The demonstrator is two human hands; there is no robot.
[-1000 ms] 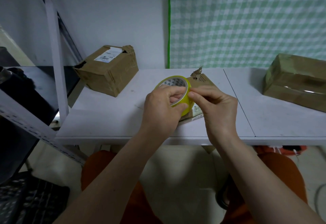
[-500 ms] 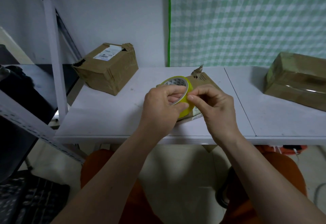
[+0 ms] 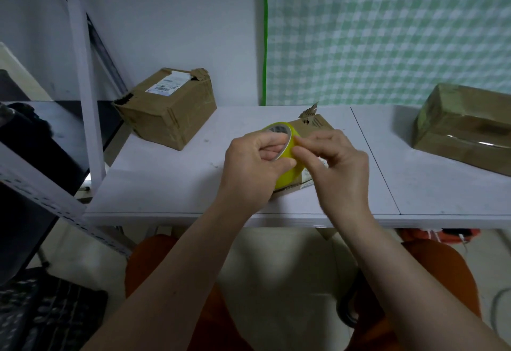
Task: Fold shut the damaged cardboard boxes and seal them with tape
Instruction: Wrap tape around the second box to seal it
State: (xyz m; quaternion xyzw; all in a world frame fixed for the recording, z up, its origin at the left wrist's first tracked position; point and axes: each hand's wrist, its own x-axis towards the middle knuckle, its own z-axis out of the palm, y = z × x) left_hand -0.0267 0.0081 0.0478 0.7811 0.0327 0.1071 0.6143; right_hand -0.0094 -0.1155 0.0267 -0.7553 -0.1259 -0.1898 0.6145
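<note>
Over the middle of the white table (image 3: 171, 185), your two hands meet around a yellow tape roll (image 3: 287, 176). Your left hand (image 3: 250, 168) grips the roll, fingers curled through its core and the thumb across its near face, holding it tilted so the open ring faces up and toward you. Your right hand (image 3: 338, 168) is at the roll's right edge, thumb and forefinger pinched together against the yellow band (whether they actually have the loose end of the tape is hidden by the fingers and some blur).

Directly behind and under your hands a flat cardboard box (image 3: 318, 125) lies on the table, mostly covered by them; a torn, jagged bit of flap sticks up at its far corner, and a printed label shows at its near edge beside your right hand.

Toward the back left of the table sits a second cardboard box (image 3: 168, 113), standing well apart from the roll, with a white shipping label on top, a ragged top corner and a dark tear on its left edge. At the right end rests a third cardboard box (image 3: 464, 129), glossy with tape already across it.

A green checked curtain (image 3: 387, 33) hangs behind the table, and a white shelf upright (image 3: 83, 74) stands at the left.
</note>
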